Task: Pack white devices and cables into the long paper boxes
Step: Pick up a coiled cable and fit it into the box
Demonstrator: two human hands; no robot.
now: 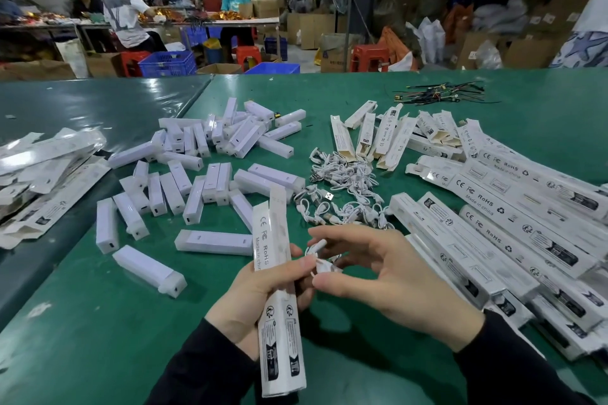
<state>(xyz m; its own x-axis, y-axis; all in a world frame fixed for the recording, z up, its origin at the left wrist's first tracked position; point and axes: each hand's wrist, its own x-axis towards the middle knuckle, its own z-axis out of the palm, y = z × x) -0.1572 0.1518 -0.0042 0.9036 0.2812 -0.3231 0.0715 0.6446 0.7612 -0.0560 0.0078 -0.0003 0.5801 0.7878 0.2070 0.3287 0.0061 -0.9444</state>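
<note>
Boxes are the matter here: one long paper box [278, 276] is gripped in the left hand [260, 299], fingers wrapped round its middle, its open flap pointing away from the person; the right hand [388, 276] pinches a small coiled white cable [320, 256] between thumb and fingertips, just beside the box and touching the left thumb; the other fingers are spread loosely. Whether a device already sits inside the box cannot be told. Beyond the fingertips lie the loose cables [345, 187]; farther off to the left, the white devices [197, 174]; more boxes [493, 223] are stacked right of the right hand. Judging by this, the cable step is in hand; next it must be carried up to the open far end and slid in.
</note>
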